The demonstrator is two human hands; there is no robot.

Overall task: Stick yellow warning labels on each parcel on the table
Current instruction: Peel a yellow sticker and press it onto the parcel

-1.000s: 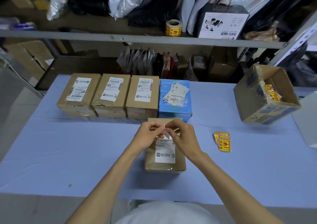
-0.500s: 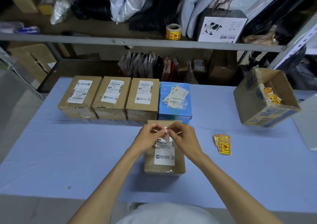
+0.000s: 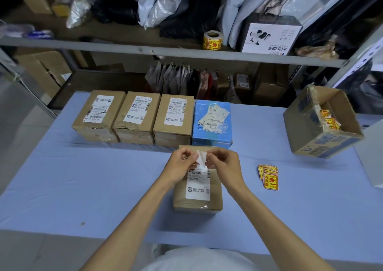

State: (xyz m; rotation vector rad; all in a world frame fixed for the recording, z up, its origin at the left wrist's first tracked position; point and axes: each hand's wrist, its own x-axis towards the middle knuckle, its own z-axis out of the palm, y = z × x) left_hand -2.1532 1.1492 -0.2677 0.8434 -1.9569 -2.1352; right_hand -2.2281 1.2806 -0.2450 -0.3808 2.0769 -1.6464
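- So, the step in hand looks like peeling: left hand (image 3: 182,162) and right hand (image 3: 222,162) both pinch a small white slip (image 3: 201,157) between thumb and fingertips, the other fingers curled in.
- Only the slip's white side shows. I can't tell whether it is backing paper or the back of a label.
- The slip is held in the air over the far end of the near parcel (image 3: 215,189), which sits on the blue table (image 3: 83,177) right in front of the person.
- Key relation: the parcel is straight below the fingers and a bit nearer, with its long axis running near-far. Both hands are about equally close, so either could press down.
- The shipping label (image 3: 198,187) covers most of the top. Bare cardboard shows along the right edge and at the near end. The far end is hidden by the hands.
- My guess for the next move is a short drop onto bare cardboard. The risk is covering the barcode or the slip folding onto itself.
- The spare yellow labels (image 3: 268,176) are in a loose stack to the right of the right hand, apart from the parcel.
- In the far row, three brown parcels (image 3: 136,115) and a blue parcel (image 3: 211,123) stand side by side and touching. No yellow label is visible on any of them, so the task looks barely begun.
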